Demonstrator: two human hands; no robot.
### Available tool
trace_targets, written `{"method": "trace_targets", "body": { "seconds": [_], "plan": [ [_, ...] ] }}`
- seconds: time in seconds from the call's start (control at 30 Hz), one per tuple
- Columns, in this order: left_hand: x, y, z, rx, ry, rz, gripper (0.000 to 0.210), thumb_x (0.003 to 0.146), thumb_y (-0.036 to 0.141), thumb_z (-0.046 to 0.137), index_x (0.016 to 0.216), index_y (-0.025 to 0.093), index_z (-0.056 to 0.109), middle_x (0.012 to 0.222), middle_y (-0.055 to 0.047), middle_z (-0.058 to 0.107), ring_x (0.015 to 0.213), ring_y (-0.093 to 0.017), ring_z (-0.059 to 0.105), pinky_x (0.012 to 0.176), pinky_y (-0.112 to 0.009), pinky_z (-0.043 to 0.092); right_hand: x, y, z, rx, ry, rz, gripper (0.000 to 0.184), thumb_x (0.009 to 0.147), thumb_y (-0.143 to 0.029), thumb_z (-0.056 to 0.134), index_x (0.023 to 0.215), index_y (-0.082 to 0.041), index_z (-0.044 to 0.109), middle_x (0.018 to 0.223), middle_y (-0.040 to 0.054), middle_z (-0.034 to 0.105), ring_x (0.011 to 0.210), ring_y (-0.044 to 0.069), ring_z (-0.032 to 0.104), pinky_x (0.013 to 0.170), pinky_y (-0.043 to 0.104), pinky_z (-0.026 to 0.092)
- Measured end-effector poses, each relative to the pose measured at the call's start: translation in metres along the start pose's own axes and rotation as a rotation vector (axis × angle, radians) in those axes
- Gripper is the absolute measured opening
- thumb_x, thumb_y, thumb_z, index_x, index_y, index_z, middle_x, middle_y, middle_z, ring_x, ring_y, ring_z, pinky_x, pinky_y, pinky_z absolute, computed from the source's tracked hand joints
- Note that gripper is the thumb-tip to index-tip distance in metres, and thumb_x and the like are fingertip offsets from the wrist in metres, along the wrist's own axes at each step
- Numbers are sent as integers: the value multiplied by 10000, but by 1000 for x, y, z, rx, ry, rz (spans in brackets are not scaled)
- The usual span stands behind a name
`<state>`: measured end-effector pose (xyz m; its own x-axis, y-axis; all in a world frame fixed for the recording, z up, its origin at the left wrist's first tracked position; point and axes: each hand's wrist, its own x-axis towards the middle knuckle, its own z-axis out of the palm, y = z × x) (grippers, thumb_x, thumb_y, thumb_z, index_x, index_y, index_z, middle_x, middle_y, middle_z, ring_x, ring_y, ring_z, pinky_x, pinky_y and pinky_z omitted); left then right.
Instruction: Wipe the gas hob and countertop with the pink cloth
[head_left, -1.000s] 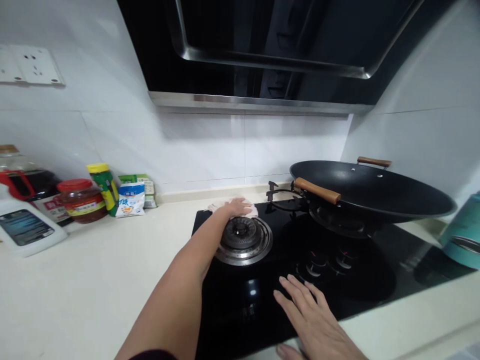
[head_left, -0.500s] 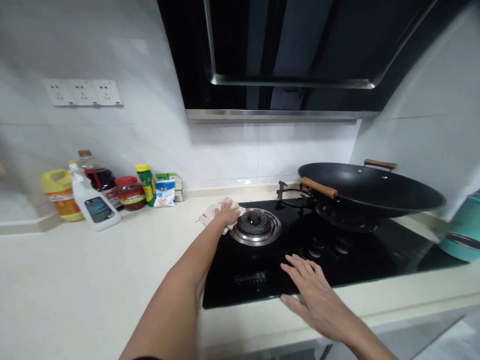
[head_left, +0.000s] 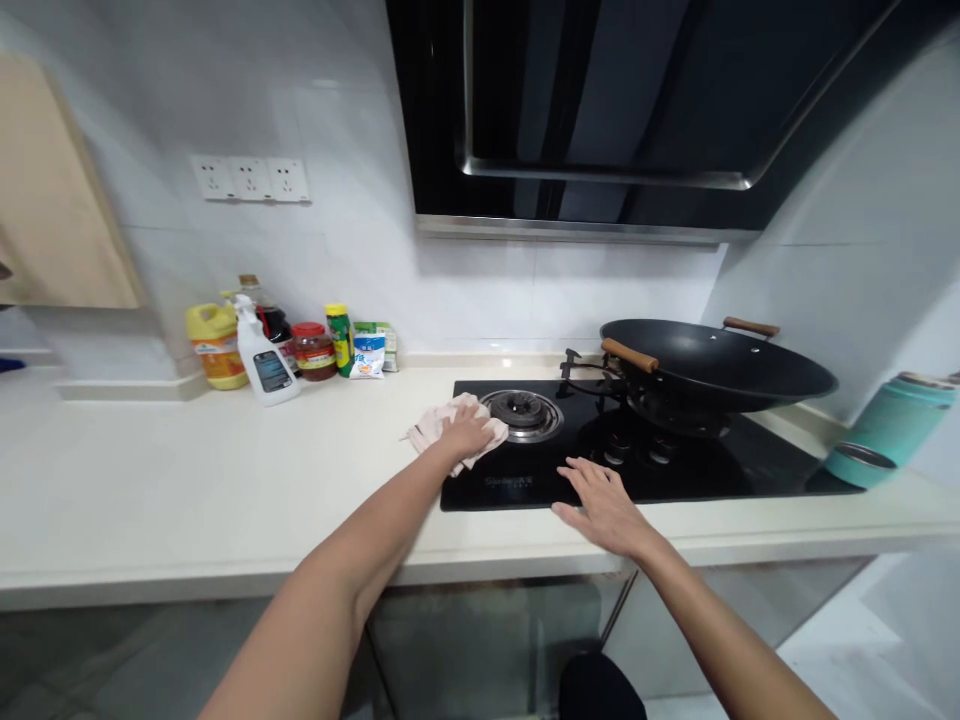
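Observation:
My left hand (head_left: 466, 434) presses on a pale pink cloth (head_left: 431, 428), its fingers partly sunk in the folds. The cloth lies across the left edge of the black glass gas stove (head_left: 525, 462), partly on the counter, close to the round left burner (head_left: 523, 412). Near the stove's front edge, my right hand (head_left: 602, 507) is open, palm down, fingers spread and holding nothing. Whether it touches the glass, I cannot tell. Two control knobs (head_left: 618, 449) are just beyond its fingertips.
A large black wok (head_left: 720, 365) with wooden handles rests on the right burner, beside turquoise containers (head_left: 900, 430). Against the back wall stand a white spray bottle (head_left: 266, 362), a yellow jug (head_left: 217, 345), a red-lidded jar (head_left: 313, 352) and seasoning packs (head_left: 368, 356). A range hood (head_left: 592, 120) overhangs the stove.
My left hand has drawn the cloth toward me along the stove's left side, from slightly behind the burner to slightly in front. The view has shifted, showing more counter front. My right hand stays open.

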<state>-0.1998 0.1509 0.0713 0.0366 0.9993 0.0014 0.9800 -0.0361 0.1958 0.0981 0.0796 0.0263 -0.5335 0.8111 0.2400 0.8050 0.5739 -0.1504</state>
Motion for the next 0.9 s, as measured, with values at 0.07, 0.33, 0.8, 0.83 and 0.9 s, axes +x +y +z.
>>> {"method": "trace_targets", "body": {
  "seconds": [0.07, 0.33, 0.8, 0.83, 0.9],
  "plan": [
    [-13, 14, 0, -4, -5, 22, 525, 994, 451, 350, 1478, 289, 473, 1714, -83, 175, 1570, -337, 66, 1186, -696, 131, 0, 1, 1, -4, 3, 3, 625, 969, -583, 449, 1453, -193, 520, 1597, 138, 409, 1499, 291, 312, 1196, 485, 232],
    [-68, 82, 15, -32, -48, 199, 605, 968, 495, 376, 1525, 273, 451, 1718, -105, 160, 1575, -376, 55, 1188, -714, 82, 0, 10, 9, 153, 80, 0, 578, 984, -600, 381, 1377, -226, 580, 1544, 104, 481, 1454, 286, 378, 1199, 503, 260],
    [-181, 61, 38, -88, 210, 476, 398, 884, 388, 625, 1265, 314, 711, 1632, -48, 402, 1500, -315, 348, 1168, -552, 309, 2, 28, 22, 322, 243, 43, 587, 1028, -563, 237, 1173, -230, 698, 1335, 94, 639, 1274, 243, 554, 1140, 449, 390],
    [-188, 54, 40, -78, 241, 475, 391, 881, 371, 638, 1261, 314, 713, 1637, -51, 393, 1496, -316, 356, 1164, -545, 316, 2, 27, 22, 313, 244, 46, 577, 1030, -561, 249, 1176, -233, 700, 1339, 91, 638, 1273, 241, 555, 1131, 442, 396],
    [-203, 38, 42, -51, 308, 464, 399, 874, 350, 665, 1269, 308, 706, 1650, -75, 364, 1494, -319, 359, 1157, -533, 323, 1, 25, 21, 308, 250, 45, 550, 1031, -559, 279, 1175, -243, 705, 1335, 85, 642, 1268, 238, 558, 1120, 429, 402]
  ]
}}
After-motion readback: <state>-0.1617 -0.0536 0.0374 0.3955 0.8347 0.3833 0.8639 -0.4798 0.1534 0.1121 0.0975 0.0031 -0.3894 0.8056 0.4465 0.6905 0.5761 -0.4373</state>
